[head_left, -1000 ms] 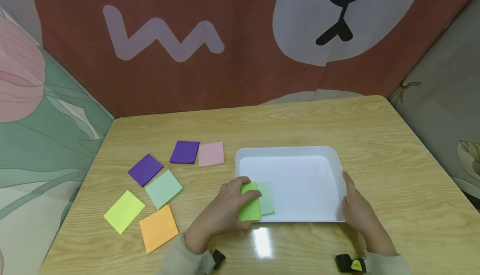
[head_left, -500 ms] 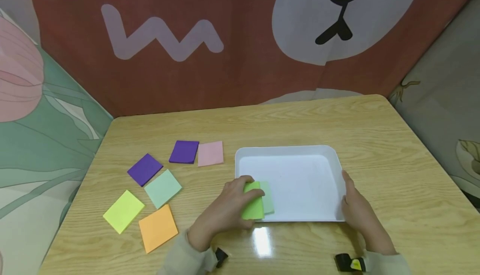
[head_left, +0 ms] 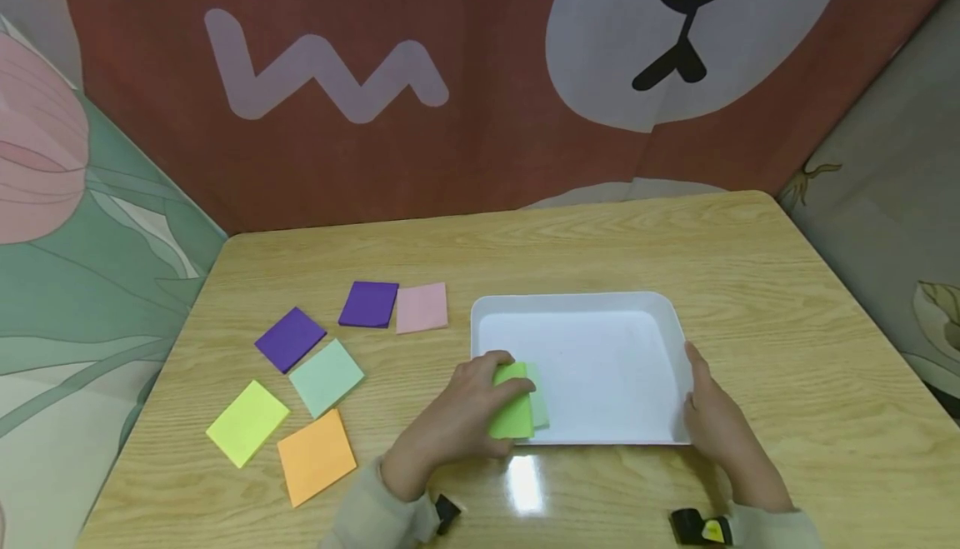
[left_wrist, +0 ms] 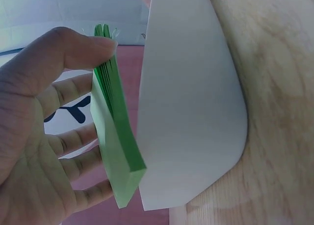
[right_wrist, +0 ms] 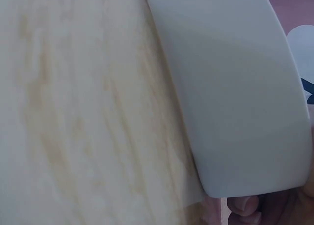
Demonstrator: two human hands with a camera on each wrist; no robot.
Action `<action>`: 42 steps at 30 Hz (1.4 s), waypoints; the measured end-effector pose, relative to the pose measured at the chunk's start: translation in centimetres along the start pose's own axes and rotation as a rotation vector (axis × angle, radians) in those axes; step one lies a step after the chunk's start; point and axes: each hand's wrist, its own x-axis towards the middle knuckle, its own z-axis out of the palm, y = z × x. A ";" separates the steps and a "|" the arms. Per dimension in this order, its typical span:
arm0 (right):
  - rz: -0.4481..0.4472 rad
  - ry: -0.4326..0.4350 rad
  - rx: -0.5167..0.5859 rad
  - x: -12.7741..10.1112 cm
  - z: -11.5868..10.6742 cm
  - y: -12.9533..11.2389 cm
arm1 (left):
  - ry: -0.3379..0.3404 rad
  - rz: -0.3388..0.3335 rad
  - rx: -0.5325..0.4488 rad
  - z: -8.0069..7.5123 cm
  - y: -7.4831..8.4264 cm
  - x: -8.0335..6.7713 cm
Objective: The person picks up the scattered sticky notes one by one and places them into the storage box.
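My left hand point(head_left: 463, 411) holds a bright green pad of sticky notes point(head_left: 512, 417) over the near left corner of a white tray point(head_left: 607, 374). In the left wrist view, thumb and fingers grip the green pad point(left_wrist: 110, 131) on edge, its sheets slightly fanned near the thumb, with the tray's outer wall point(left_wrist: 191, 102) beside it. A pale mint pad point(head_left: 540, 407) lies in the tray, partly covered by the green one. My right hand point(head_left: 716, 420) grips the tray's right end; in the right wrist view its curled fingertips point(right_wrist: 243, 204) show by the tray corner.
Left of the tray on the wooden table point(head_left: 570, 249) lie two purple pads point(head_left: 368, 304), a pink pad point(head_left: 422, 308), another mint pad point(head_left: 327, 377), a yellow-green pad point(head_left: 247, 423) and an orange pad point(head_left: 317, 457). A patterned cloth point(head_left: 487, 157) hangs behind the table.
My left hand has shifted a little to the right with the green pad, which now covers more of the mint pad in the tray. The right hand and tray have stayed in place.
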 end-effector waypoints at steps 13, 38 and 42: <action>-0.002 -0.005 -0.017 0.1 0.0 0.1 | 0.015 0.025 0.009 0.0 0.2 0.3; 0.004 -0.003 0.012 0.0 0.0 0.0 | -0.016 0.041 0.013 -0.1 0.6 1.1; 0.013 -0.008 0.014 -0.1 0.0 -0.1 | -0.025 0.040 0.016 0.0 0.6 1.2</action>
